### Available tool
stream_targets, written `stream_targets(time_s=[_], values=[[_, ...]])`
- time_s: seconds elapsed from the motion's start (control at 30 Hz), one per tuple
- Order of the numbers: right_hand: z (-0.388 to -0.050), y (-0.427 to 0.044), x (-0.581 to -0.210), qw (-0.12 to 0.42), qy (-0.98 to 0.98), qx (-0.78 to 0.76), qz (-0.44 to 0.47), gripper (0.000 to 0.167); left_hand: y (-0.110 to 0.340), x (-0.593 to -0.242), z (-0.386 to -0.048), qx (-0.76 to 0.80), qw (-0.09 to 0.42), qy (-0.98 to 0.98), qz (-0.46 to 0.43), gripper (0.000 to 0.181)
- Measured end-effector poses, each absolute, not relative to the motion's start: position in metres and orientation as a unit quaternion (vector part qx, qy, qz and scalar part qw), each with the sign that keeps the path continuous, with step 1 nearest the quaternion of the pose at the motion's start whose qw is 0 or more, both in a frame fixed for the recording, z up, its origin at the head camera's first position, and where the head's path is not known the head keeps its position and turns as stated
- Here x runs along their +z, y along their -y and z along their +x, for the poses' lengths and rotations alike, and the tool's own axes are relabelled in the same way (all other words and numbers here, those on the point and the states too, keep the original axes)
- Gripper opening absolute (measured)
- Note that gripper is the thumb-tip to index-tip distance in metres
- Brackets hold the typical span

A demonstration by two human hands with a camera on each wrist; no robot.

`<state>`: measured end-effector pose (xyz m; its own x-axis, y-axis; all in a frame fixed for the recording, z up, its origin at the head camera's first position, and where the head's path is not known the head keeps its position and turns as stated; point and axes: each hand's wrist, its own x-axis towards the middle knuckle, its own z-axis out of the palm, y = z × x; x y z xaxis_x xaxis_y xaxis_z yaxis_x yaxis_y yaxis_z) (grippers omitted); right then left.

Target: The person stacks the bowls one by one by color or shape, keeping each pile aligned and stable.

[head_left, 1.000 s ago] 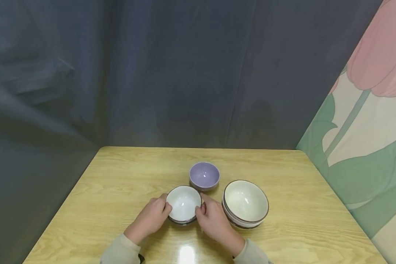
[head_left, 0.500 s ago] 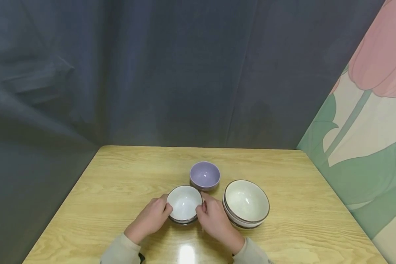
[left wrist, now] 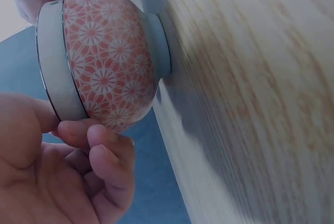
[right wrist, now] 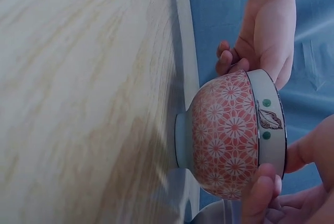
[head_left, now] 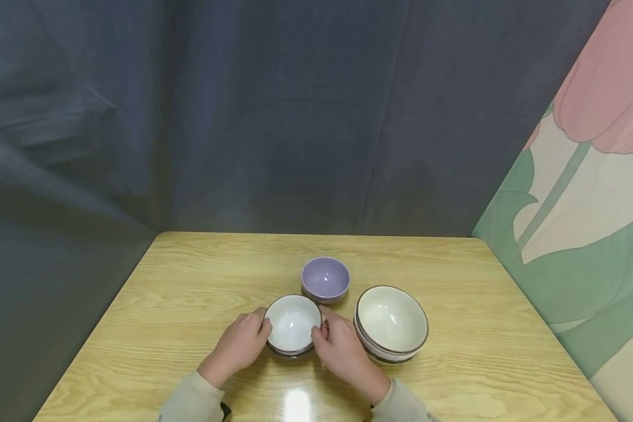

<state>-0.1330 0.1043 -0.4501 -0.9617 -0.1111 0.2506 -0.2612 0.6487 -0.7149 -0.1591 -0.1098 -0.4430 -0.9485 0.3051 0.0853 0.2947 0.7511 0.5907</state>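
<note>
My left grip (head_left: 241,341) and right grip (head_left: 343,349) pinch the stacked small bowls (head_left: 292,324), apparently adjusting nesting; next move needs even force.

The lower bowl (right wrist: 224,135) wears white daisies on coral red; the upper bowl (head_left: 292,323) is white, dark-rimmed, with a brown leaf between green dots. I see a lilac bowl (head_left: 325,278), cream, brown-rimmed big bowls (head_left: 392,319), yellow wood grain across the desk (head_left: 190,281), a slate-blue curtain (head_left: 295,117) and pink-and-green tulip mural (head_left: 585,228).
</note>
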Motion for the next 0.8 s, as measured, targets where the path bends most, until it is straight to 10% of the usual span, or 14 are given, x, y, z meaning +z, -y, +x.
stream_targets(time_s=[0.8], values=[[-0.1357, -0.1046, -0.4524, 0.111, 0.904, 0.397, 0.116, 0.049, 0.1095, -0.4411, -0.162, 0.323, 0.049, -0.929, 0.171, 0.026]])
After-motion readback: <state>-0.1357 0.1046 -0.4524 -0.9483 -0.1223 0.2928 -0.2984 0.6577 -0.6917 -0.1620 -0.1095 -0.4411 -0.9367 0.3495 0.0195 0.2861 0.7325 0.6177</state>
